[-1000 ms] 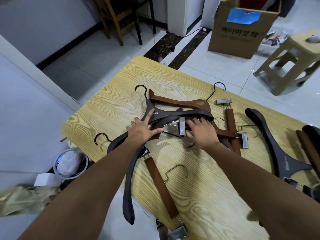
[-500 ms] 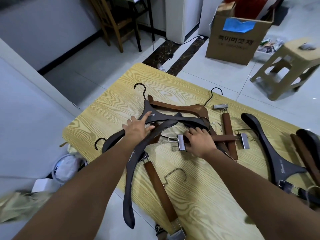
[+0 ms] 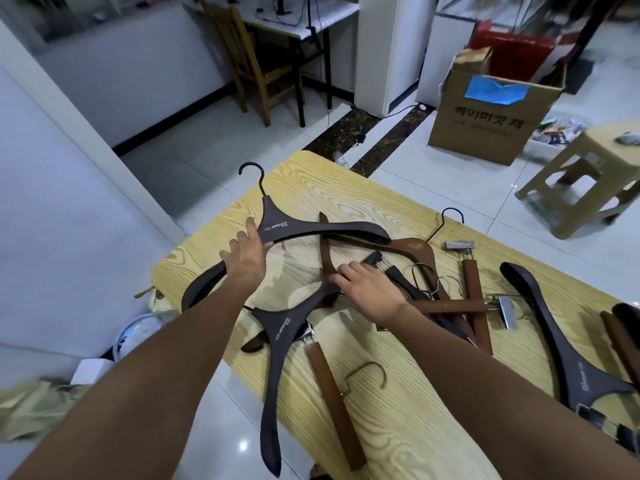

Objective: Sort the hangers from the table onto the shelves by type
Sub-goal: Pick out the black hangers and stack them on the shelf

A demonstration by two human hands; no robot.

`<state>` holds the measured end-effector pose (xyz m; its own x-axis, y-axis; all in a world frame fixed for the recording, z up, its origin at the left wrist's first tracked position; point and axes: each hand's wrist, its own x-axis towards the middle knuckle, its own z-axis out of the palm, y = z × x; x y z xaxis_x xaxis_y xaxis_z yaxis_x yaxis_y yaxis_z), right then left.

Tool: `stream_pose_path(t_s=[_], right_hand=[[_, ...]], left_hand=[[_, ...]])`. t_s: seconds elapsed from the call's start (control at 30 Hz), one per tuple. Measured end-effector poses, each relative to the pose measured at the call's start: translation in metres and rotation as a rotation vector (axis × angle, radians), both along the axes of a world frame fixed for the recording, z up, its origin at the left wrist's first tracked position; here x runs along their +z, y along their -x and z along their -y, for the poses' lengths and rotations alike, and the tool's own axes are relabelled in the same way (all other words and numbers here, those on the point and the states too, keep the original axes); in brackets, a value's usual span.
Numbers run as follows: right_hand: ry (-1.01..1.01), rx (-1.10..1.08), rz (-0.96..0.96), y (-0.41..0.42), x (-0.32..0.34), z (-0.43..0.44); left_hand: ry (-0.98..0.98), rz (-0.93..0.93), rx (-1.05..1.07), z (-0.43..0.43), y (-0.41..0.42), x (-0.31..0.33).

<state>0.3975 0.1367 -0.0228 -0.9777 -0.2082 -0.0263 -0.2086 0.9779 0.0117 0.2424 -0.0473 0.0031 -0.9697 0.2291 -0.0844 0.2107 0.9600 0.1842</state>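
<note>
Gripping a dark hanger (image 3: 311, 228) near its neck over the left side of the table (image 3: 381, 188), left hand (image 3: 246, 259) curled round it, this person's got the right hand (image 3: 372, 291) resting on the tangled hanger pile (image 3: 414, 247), fingers bent, can't tell if grasping.

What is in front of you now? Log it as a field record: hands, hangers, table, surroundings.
left hand: grips a dark hanger near its neck, held above the table
right hand: rests on the tangled pile; grip unclear
second dark hanger: at the table's left edge, one arm overhanging
third dark hanger: lying at the right
brown clip hangers: several, one near, others in the pile
table: yellow wood grain
surroundings: cardboard box, stool, chair
shelves: not in view
</note>
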Motion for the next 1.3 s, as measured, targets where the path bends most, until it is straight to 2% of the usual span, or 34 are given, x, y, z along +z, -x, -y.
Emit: stream_pose_path(t_s=[0.13, 0.23, 0.43, 0.6, 0.83, 1.0, 1.1, 1.3], right_hand=[[-0.088, 0.044, 0.053, 0.022, -0.004, 0.022], [-0.168, 0.034, 0.180, 0.038, -0.010, 0.038], [-0.274, 0.003, 0.330, 0.056, -0.029, 0.061], [-0.271, 0.065, 0.256, 0.050, -0.026, 0.057], [-0.215, 0.055, 0.197, 0.023, -0.006, 0.056], [-0.269, 0.097, 0.094, 0.003, 0.021, 0.046], [-0.288, 0.098, 0.055, -0.004, 0.047, 0.034], [-0.208, 0.171, -0.035, -0.010, 0.103, 0.044]], left_hand=[[0.059, -0.006, 0.005, 0.016, 0.009, 0.004], [0.080, -0.003, -0.028, 0.028, 0.015, 0.004], [0.194, -0.080, -0.178, 0.047, 0.018, 0.004], [0.234, -0.119, -0.216, 0.070, 0.015, 0.007], [0.199, -0.137, -0.115, 0.102, -0.005, 0.029], [0.065, -0.153, -0.032, 0.129, -0.025, 0.065], [0.056, -0.195, 0.028, 0.149, -0.041, 0.096], [0.019, -0.294, 0.149, 0.185, -0.089, 0.149]])
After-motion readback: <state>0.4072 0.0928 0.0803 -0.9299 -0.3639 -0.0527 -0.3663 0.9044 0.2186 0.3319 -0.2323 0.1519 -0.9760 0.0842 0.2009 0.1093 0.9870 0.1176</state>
